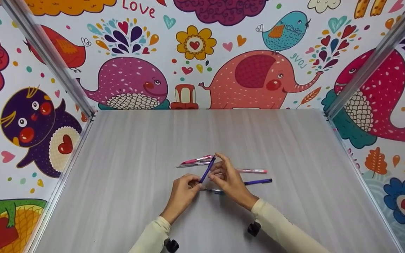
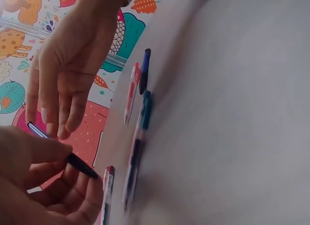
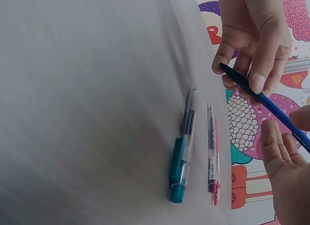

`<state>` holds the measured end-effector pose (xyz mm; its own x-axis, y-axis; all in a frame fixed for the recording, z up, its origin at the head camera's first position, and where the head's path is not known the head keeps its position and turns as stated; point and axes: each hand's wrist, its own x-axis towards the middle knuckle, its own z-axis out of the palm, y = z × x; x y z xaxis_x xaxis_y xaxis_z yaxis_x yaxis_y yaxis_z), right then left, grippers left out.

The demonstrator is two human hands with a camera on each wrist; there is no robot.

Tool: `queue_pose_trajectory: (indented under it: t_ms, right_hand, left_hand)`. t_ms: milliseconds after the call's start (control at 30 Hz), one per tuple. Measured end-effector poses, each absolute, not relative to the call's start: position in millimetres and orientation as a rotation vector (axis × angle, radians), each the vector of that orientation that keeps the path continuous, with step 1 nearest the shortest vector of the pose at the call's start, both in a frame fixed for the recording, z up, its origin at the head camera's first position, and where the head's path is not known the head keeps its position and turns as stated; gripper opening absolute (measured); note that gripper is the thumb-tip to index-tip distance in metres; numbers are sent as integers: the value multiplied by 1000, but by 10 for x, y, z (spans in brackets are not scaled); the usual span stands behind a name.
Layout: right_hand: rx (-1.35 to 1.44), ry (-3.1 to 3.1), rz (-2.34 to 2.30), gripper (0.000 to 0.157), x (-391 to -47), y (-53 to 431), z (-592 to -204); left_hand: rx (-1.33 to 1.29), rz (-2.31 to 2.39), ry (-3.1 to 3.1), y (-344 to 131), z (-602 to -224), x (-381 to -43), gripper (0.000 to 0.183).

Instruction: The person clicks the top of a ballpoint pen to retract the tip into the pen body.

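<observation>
Between its thumb and fingers my left hand (image 1: 182,192) pinches a blue pen (image 1: 207,170) by its lower, dark end. The pen is tilted, its other end pointing up toward my right hand (image 1: 231,180). That right hand has its index fingertip right at the pen's upper end, with the thumb spread apart from it. In the right wrist view the pen (image 3: 276,109) runs from the left fingers past the right hand's loosely bent fingers. Beneath the hands lies a clear pen with a teal grip and end (image 3: 178,159).
Behind the hands, a pink pen (image 1: 197,160) and a clear pen (image 1: 192,164) lie side by side on the grey table (image 1: 125,168). To the right are a pen with a red end (image 1: 253,171) and another blue pen (image 1: 258,181). Patterned walls and metal rails border the table.
</observation>
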<state>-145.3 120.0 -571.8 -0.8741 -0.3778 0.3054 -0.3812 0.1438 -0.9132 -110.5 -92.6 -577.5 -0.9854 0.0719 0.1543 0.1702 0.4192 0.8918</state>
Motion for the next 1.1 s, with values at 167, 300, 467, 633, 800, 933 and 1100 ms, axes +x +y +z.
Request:
queue_pose_trajectory:
  t_ms: [167,300,467,633,800,933,1100]
  right_hand:
    - [790,-2398,1877,71,-1454,1217,-5759]
    - [770,-2429,1887,65,-1450,1246,-5799]
    - [721,-2480,1899,57,-1450,1303,-5871]
    - [690,-2532,1852,50,-1459,1358,-5945]
    - [664,-2557,1811,48,-1462,1397,-5996]
    - [648,-2570,1797,47,-1461,1412,-6019]
    - [653,-2574,1784,47,-1465,1425,-6036]
  left_hand:
    - [-220,-1535,-2556,-1009,-5827,-1103,14]
    - [-196,-1474,-2563,-1080,-5875,-1099,15]
    - [-166,-1429,-2579,-1158,-5942,-1085,14]
    - [-160,-1364,-2584,-1251,-6012,-1066,15]
    - [-160,-1317,-2593,-1344,-6047,-1049,14]
    - [-175,-1258,-2621,-1413,-6066,-1035,14]
    - [-206,-1143,-2641,-1487,-6094,-1026,13]
